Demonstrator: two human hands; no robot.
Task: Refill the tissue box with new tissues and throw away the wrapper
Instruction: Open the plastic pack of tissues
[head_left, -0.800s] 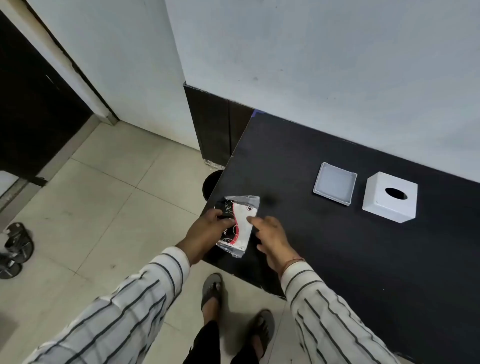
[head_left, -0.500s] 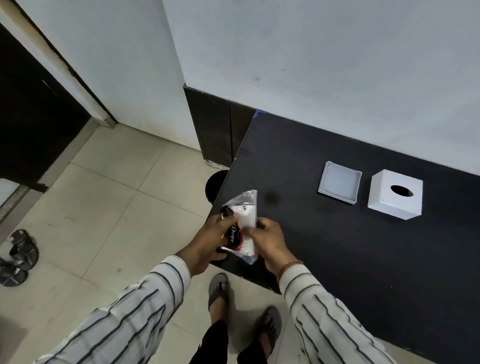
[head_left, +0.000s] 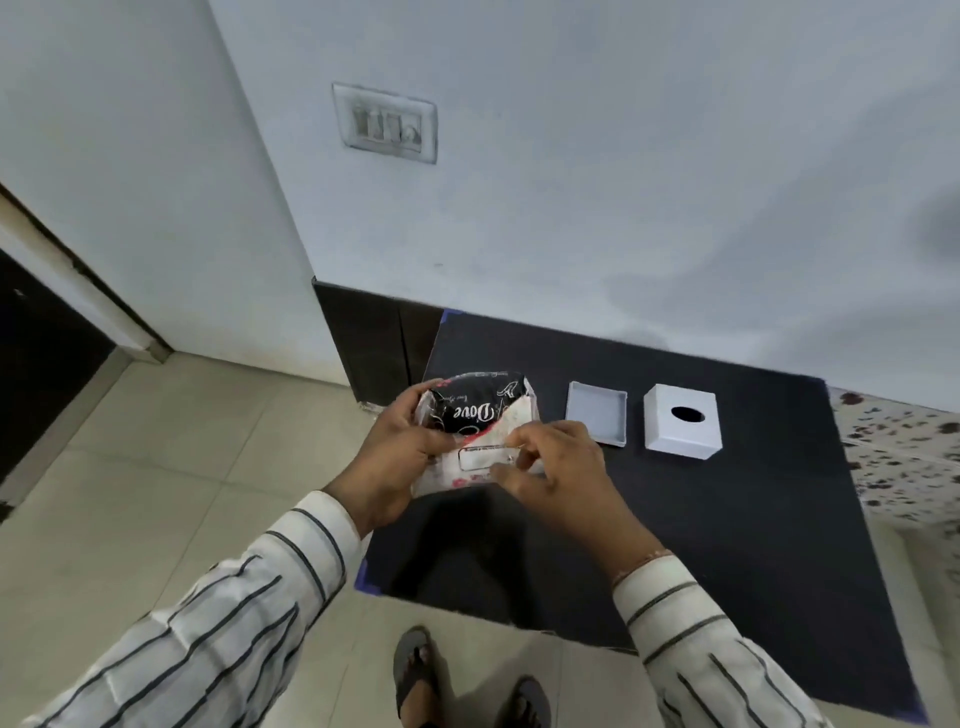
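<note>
I hold a plastic-wrapped tissue pack (head_left: 475, 415) above the left end of the black table (head_left: 727, 519). Its wrapper is black, white and red with printed lettering. My left hand (head_left: 400, 457) grips the pack's left side. My right hand (head_left: 550, 467) pinches the wrapper at its front label. On the table to the right stands the white cube tissue box (head_left: 681, 421) with an oval hole on top. Its shallow white base tray (head_left: 596, 420) lies separately beside it, open side up.
The table stands against a pale wall with a switch plate (head_left: 387, 124). A dark cabinet (head_left: 374, 343) stands at the table's far left. Tiled floor lies to the left, and my sandalled feet (head_left: 467, 680) are at the table's front edge. A speckled surface (head_left: 904, 457) adjoins the table's right side.
Both hands lifted the tissue pack up off the table's left edge and turned it. The view tilted upward, so the wall switch now shows.
</note>
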